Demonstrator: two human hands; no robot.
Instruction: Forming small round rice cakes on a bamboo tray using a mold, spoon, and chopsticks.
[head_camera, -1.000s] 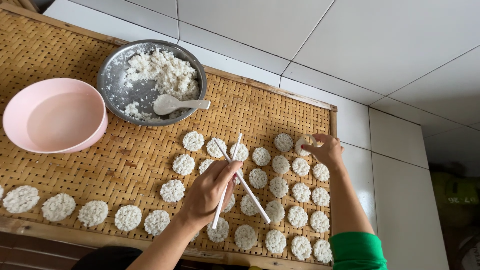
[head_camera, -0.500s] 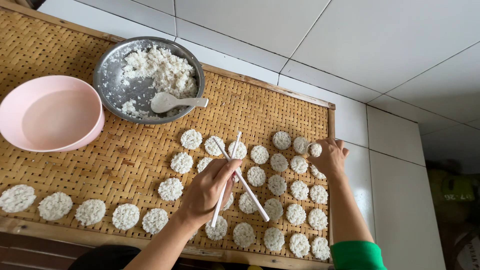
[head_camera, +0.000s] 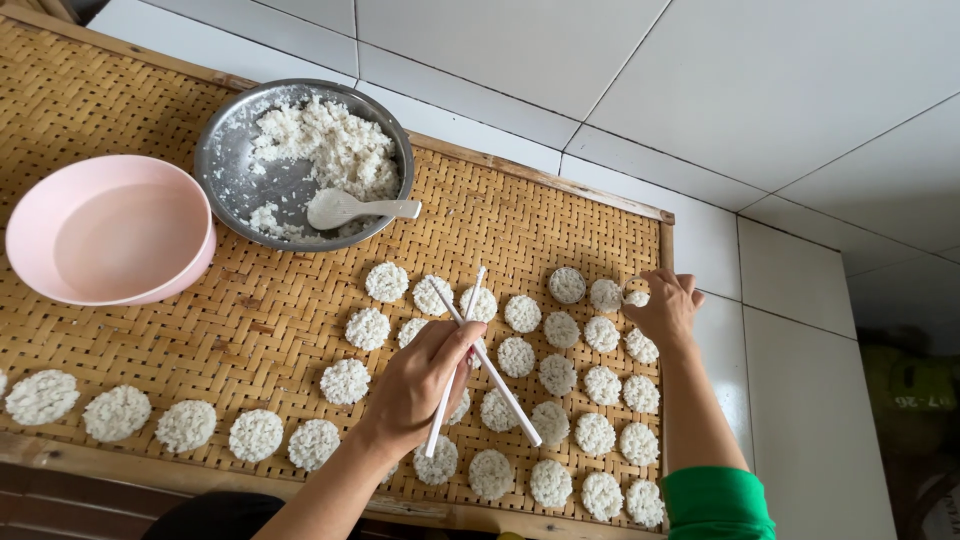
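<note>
A round pink plastic bowl (head_camera: 110, 240) and a steel dish of white rice (head_camera: 303, 163) sit on a woven bamboo tray (head_camera: 150, 100). The left hand (head_camera: 425, 385) pinches white chopsticks (head_camera: 480, 360) above round rice cakes (head_camera: 560, 400); the right hand (head_camera: 668, 308) presses a small ring mould (head_camera: 636, 297) at the tray's edge, fingers closed around it.

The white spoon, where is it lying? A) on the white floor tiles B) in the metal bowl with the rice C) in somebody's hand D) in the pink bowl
B: the white spoon lies inside the metal bowl next to the heap of white rice, while the pink bowl holds no spoon and the left hand holds chopsticks.
</note>
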